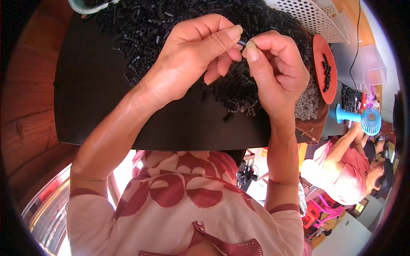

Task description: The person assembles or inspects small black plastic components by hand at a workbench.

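Observation:
Both hands meet above a black table (98, 98), fingertips close together over a small dark cylindrical piece (242, 43). My left hand (194, 53) pinches one end of it between thumb and forefinger, its other fingers loosely curled. Thumb and forefinger of my right hand (279, 64) close on the opposite end. Most of the piece is covered by the fingertips, so its exact kind does not show. Behind and under the hands spreads a large heap of short black plastic tubes (145, 30). Below the hands lie thin metal springs (245, 106) mixed with black tubes.
A pile of greyish springs (307, 100) lies right of my right wrist. Beyond it, an orange-red plate (319, 85) carries a row of black pieces. A white perforated basket (307, 15) stands far right. Further right are a blue fan (370, 121) and another person (341, 170).

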A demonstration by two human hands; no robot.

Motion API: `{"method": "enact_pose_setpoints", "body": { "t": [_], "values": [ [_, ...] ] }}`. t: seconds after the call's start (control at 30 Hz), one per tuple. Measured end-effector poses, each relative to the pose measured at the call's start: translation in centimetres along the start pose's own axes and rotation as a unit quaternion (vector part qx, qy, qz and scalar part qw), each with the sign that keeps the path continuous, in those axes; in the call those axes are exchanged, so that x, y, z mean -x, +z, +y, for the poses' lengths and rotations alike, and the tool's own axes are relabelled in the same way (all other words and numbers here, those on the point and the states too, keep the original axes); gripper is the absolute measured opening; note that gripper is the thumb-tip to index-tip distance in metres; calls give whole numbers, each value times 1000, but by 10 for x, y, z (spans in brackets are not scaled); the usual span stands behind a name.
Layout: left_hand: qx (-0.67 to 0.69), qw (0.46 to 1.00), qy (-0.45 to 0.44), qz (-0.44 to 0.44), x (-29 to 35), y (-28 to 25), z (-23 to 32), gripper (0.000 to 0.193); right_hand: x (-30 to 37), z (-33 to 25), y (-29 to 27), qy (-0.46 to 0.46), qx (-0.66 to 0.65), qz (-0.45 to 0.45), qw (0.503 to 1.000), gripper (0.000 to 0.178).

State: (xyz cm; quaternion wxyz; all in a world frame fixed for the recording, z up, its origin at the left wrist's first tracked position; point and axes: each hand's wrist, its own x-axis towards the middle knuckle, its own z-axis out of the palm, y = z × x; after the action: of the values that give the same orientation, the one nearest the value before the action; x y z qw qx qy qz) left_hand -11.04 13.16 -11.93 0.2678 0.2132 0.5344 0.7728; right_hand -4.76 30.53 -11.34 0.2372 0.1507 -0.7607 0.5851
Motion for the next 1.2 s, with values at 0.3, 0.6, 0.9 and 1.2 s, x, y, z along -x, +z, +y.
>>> {"method": "enact_pose_setpoints", "body": {
  "t": [0.3,0.6,0.9,1.2],
  "values": [
    [24,999,-22,22,0,2,4,26,0,6,0,-30,22,-7,999,11],
    [34,998,-45,30,0,4,5,26,1,8,1,-32,53,-1,998,12],
    [52,997,-50,14,1,1,7,27,1,6,2,-38,58,1,998,9],
    [39,998,-49,27,1,2,7,28,1,9,3,-60,73,1,996,8]
  ]
}}
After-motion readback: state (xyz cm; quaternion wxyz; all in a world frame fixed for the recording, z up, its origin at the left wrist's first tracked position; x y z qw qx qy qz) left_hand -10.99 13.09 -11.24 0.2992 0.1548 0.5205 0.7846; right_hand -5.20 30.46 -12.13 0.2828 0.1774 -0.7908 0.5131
